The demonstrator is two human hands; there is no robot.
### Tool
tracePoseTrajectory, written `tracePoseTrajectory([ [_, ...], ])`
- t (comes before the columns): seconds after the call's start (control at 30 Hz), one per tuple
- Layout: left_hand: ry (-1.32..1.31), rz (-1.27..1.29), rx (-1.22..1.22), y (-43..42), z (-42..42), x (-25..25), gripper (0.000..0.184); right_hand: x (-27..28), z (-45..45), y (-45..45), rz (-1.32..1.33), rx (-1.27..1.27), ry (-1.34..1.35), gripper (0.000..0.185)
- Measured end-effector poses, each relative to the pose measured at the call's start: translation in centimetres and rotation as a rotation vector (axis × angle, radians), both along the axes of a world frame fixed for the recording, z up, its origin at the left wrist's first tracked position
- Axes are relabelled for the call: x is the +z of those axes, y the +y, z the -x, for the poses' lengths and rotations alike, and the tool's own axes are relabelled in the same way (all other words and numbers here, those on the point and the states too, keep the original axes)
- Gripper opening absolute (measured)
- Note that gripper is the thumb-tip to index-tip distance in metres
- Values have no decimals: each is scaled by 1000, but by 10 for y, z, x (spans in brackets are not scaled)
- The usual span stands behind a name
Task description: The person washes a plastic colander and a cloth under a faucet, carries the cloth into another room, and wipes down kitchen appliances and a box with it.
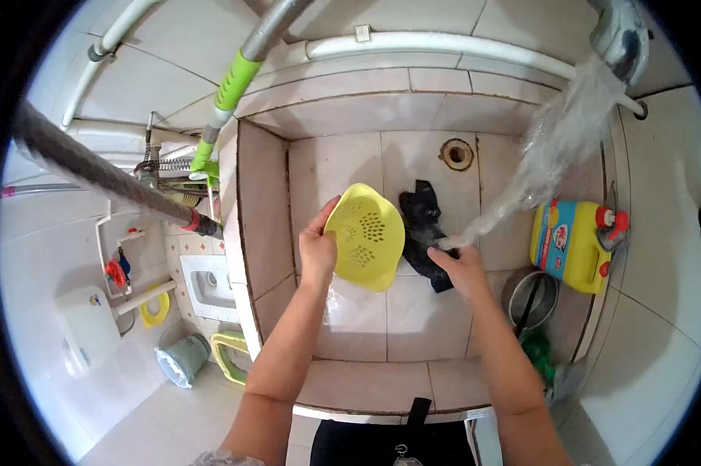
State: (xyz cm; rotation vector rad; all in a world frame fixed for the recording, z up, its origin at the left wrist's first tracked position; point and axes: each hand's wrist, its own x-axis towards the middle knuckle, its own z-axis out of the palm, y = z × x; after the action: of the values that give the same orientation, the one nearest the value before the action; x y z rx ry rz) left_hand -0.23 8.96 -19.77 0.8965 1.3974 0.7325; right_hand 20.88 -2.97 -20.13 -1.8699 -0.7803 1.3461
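A yellow-green colander (364, 237) with small drain holes is tilted up in my left hand (318, 245), whose fingers close on its left rim. My right hand (461, 268) is closed on the lower end of a clear plastic-wrapped hose (533, 167) that hangs from the upper right. Beneath that end, a wet black cloth (422, 225) lies crumpled on the tiled basin floor (354, 318), between the colander and my right hand.
A round drain hole (456, 154) is at the basin's back. On the right stand a yellow jug (570, 245) and a metal pot (531, 297). A green-gripped pole (236, 81) crosses the upper left; a bucket (183, 362) and a squat toilet (210, 287) lie outside the left wall.
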Motion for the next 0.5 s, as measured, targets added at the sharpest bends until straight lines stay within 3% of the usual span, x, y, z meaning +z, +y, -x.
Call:
tracePoseTrajectory([
  [0.07, -7, -31, -65, -1, -3, -2, 46, 21, 13, -2, -48, -129, 361, 36],
  [0.13, -8, -53, -143, -7, -7, -5, 42, 5, 43, 13, -314, -131, 339, 32],
  [0.27, -16, -53, -182, -7, -14, -12, 38, -65, 85, 58, -382, 162, -360, 25],
  [0.37, 75, -180, -181, -6, -23, -22, 32, -71, 97, 71, -117, 232, -275, 28],
  [0.4, 127, -216, -206, -7, -25, -24, 31, -67, 105, 71, 65, 382, -213, 28],
  [0.47, 120, -216, -174, -7, -26, -24, 26, -53, 103, 71, 88, 648, -95, 26],
  [0.5, 116, -202, -172, -8, -26, -24, 27, -55, 103, 71, 25, 544, 32, 25],
])
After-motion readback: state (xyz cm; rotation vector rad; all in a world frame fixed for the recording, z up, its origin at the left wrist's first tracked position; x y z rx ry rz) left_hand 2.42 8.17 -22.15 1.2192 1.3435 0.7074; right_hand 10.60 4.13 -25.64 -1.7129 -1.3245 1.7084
